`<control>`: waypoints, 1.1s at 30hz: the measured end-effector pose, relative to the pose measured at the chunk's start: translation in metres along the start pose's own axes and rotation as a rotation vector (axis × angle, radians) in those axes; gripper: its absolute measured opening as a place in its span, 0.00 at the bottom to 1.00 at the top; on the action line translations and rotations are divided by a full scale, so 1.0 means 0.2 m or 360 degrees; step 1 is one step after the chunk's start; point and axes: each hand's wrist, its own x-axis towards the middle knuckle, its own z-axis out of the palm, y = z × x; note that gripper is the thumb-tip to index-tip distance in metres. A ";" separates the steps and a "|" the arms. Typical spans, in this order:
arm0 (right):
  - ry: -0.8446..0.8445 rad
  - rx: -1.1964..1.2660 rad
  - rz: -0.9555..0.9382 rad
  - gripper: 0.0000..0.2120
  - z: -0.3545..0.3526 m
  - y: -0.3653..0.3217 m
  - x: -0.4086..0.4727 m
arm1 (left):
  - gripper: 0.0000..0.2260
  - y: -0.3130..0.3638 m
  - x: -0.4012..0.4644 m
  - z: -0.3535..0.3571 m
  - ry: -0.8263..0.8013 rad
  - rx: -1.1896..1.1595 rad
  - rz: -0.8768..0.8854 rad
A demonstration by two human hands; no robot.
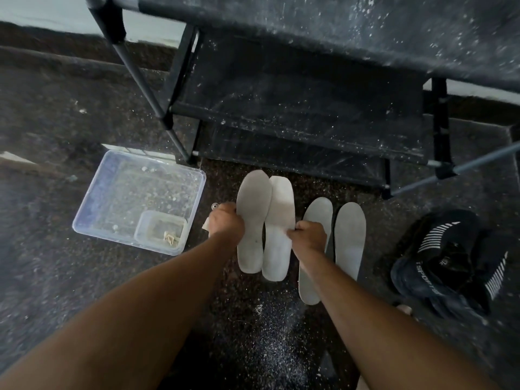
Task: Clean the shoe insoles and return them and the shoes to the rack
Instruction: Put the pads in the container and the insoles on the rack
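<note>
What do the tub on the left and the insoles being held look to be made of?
The tub looks like clear, glossy plastic: the speckled floor shows through its walls. The two insoles held by the left hand and right hand look like matte pale foam or fabric, thin and flat; which one cannot be told.

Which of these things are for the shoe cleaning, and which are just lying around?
For the job:
- left hand gripping one insole
- right hand gripping the other insole
- two more insoles on the floor
- black sneakers
- shoe rack

Just lying about:
- clear plastic tub, with a smaller container inside
</note>
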 end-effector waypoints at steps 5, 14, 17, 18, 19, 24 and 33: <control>-0.0109 0.0229 -0.0185 0.06 -0.22 -0.18 -0.17 | 0.14 0.12 -0.16 -0.26 -0.0115 -0.0173 0.0232; -0.0082 0.0505 -0.0532 0.07 -0.64 -0.63 -0.56 | 0.13 0.42 -0.54 -0.83 -0.0073 -0.0209 0.0509; -0.0096 0.0613 -0.0517 0.06 -0.69 -0.72 -0.64 | 0.14 0.45 -0.62 -0.90 -0.0092 -0.0293 0.0513; -0.0105 0.0648 -0.0498 0.06 -0.70 -0.74 -0.67 | 0.14 0.45 -0.65 -0.91 -0.0117 -0.0311 0.0499; -0.0116 0.0687 -0.0485 0.05 -0.71 -0.76 -0.68 | 0.14 0.45 -0.66 -0.93 -0.0134 -0.0345 0.0498; -0.0131 0.0739 -0.0434 0.02 -0.74 -0.82 -0.74 | 0.11 0.46 -0.68 -0.98 -0.0171 -0.0463 0.0469; -0.0102 0.0765 -0.0472 0.05 -0.82 -1.11 -0.79 | 0.08 0.64 -0.59 -1.29 0.0048 -0.0690 0.0561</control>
